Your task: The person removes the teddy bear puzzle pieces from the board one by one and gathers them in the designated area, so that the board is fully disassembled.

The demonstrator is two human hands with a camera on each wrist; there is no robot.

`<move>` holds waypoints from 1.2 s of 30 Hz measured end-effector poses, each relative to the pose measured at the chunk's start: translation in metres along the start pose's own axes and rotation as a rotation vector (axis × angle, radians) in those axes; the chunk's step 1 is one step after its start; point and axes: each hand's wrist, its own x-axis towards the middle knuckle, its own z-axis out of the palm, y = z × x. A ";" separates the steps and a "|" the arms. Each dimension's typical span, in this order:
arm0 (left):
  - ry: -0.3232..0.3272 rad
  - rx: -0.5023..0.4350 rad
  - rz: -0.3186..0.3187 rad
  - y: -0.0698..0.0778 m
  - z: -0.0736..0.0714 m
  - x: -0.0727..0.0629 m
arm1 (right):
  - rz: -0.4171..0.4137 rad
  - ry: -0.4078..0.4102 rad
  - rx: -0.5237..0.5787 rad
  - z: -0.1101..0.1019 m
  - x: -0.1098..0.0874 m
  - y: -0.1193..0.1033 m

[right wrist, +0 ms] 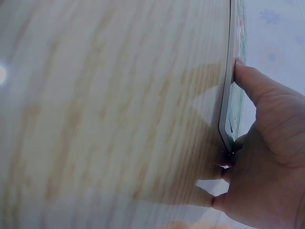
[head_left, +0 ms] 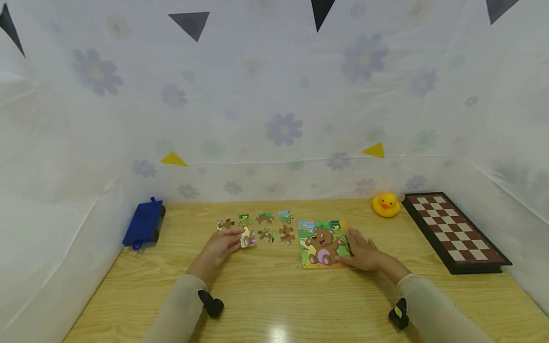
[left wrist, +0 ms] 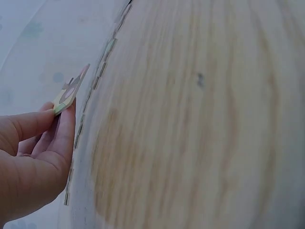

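Observation:
My left hand (head_left: pixel 222 245) pinches a jigsaw piece (head_left: pixel 247 237) between thumb and fingers, above the table. In the left wrist view the piece (left wrist: pixel 70 93) stands tilted at the fingertips, showing part of a brown and pink picture. Several loose jigsaw pieces (head_left: pixel 264 217) with brown bear and green leaf parts lie just beyond that hand. To their right is a puzzle board (head_left: pixel 321 240) printed with a brown bear. My right hand (head_left: pixel 364 251) rests at the board's right side, fingers extended along the edge, thumb on its lower right part.
A blue toy cart (head_left: pixel 146 223) sits at the table's left edge. At the back right stands a yellow rubber duck (head_left: pixel 385 205), beside a brown and white checkerboard (head_left: pixel 452 228) with a black frame. A flowered white curtain (head_left: pixel 257 157) closes off the back.

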 end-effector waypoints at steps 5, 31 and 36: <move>0.030 0.042 -0.012 0.000 -0.001 0.004 | 0.021 -0.008 -0.020 0.000 0.000 -0.002; 0.198 0.044 0.086 0.008 -0.005 0.009 | 0.034 -0.033 0.010 -0.003 -0.002 -0.006; 0.125 -0.055 0.099 0.011 -0.003 0.005 | 0.036 -0.034 0.007 -0.002 -0.001 -0.005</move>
